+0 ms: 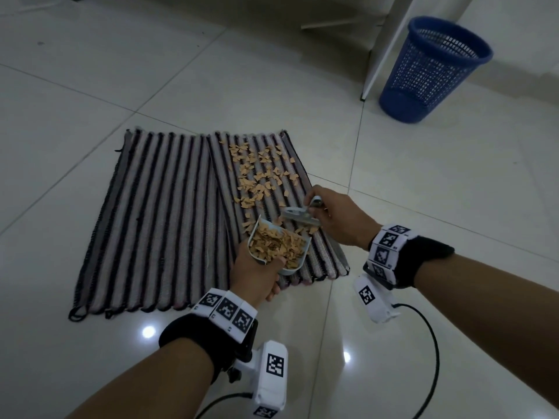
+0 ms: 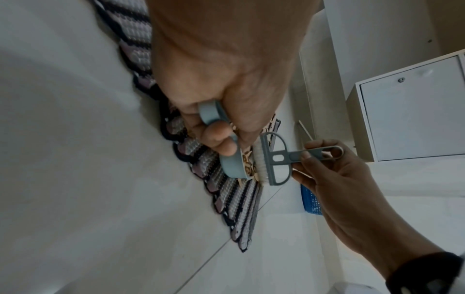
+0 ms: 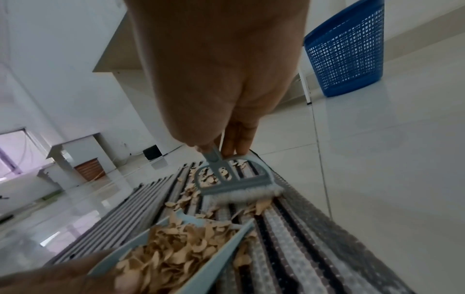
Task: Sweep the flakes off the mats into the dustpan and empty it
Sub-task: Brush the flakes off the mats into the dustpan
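Two striped mats lie side by side on the tiled floor; the left mat [image 1: 151, 219] is bare, while the right mat [image 1: 320, 255] carries scattered tan flakes [image 1: 260, 173]. My left hand [image 1: 257, 273] grips the handle of a pale blue dustpan [image 1: 298, 261], heaped with flakes and resting on the right mat's near part. My right hand [image 1: 335, 219] pinches the handle of a small grey-blue brush [image 1: 299, 219], whose white bristles [image 3: 249, 196] touch the mat just beyond the dustpan's mouth [image 3: 211, 222]. A few flakes lie between bristles and pan.
A blue mesh waste basket [image 1: 435, 71] stands on the floor at the back right, beside a white furniture leg [image 1: 381, 46]. A white cabinet [image 2: 412, 111] shows in the left wrist view. Glossy tile floor [image 1: 453, 192] surrounds the mats.
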